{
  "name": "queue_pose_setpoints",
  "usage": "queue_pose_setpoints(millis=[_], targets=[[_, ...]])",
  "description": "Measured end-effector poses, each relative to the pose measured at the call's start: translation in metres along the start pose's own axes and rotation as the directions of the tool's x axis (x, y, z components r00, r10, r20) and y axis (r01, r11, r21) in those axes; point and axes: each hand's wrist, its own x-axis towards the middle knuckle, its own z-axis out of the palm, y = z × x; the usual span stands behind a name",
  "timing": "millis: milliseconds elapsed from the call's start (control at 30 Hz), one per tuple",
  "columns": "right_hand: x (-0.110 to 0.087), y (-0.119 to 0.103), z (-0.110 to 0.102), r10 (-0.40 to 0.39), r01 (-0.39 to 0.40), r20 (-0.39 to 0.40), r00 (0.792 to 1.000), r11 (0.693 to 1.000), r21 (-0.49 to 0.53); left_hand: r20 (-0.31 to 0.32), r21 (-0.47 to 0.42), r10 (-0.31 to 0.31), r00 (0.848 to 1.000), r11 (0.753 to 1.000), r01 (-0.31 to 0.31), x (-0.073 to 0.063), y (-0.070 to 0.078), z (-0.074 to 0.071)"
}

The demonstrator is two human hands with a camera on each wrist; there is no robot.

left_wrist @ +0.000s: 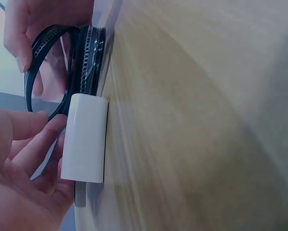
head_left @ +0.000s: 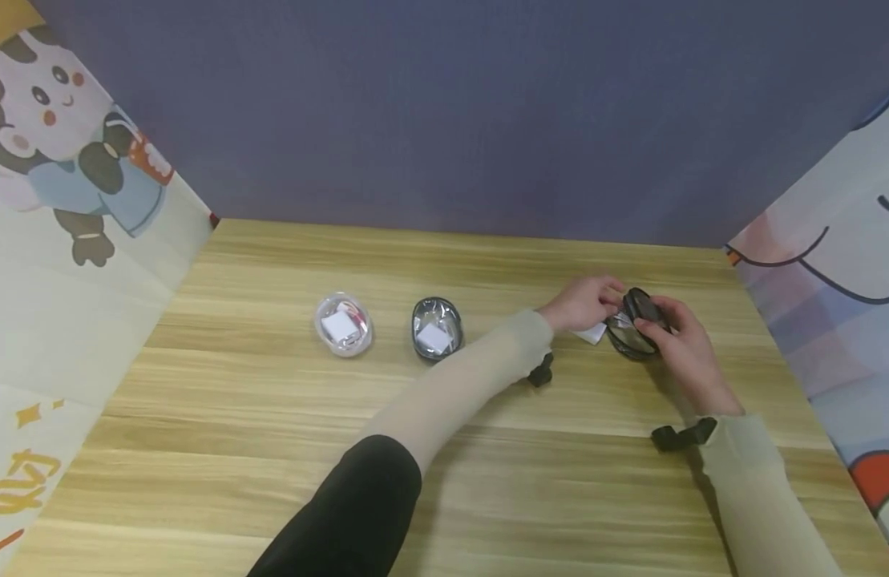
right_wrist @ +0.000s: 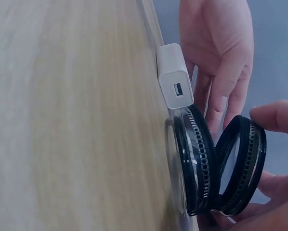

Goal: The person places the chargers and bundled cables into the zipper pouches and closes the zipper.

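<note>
A small clear zip case with black edging (head_left: 629, 340) lies on the table at the right, its lid (right_wrist: 242, 166) raised at an angle. My right hand (head_left: 685, 344) pinches the lid between thumb and fingers. My left hand (head_left: 584, 303) is at the case's left side, fingers loosely bent. In the left wrist view, its thumb and finger come close to the lid's edge; whether they touch is unclear. A white charger plug (right_wrist: 175, 77) with a USB port lies on the table against the case, beside the left fingers.
Further left lie a black-edged clear case (head_left: 437, 320) with a white block inside and a white-edged clear case (head_left: 343, 324) with a white block and something red. A dark blue panel (head_left: 451, 120) rises behind the wooden table (head_left: 271, 449); printed panels flank it.
</note>
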Motion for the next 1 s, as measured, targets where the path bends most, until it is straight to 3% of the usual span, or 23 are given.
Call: queue_pose_setpoints(millis=[233,467,700,800,1000], targets=[[0.0,0.001,0.002,0.009,-0.009,-0.004,1.0,1.0,0.015,0.03,0.005,0.014,0.999,1.0,-0.014,-0.003,0.0,-0.005],[0.001,0.005,0.003,0.011,-0.011,-0.006,1.0,1.0,0.015,0.101,0.105,0.02,0.995,0.994,-0.031,-0.01,-0.006,-0.018],[0.0,0.006,0.003,0.002,-0.002,-0.02,1.0,1.0,-0.002,0.209,0.302,0.07,0.976,0.944,-0.132,-0.017,-0.015,-0.029],[-0.001,0.006,0.002,0.01,-0.01,-0.018,1.0,1.0,-0.008,0.233,0.337,0.068,0.97,0.93,-0.146,-0.02,-0.017,-0.032],[-0.003,0.003,0.002,0.022,-0.023,-0.01,1.0,0.999,-0.029,0.24,0.332,0.078,0.968,0.93,-0.157,-0.025,-0.018,-0.032]])
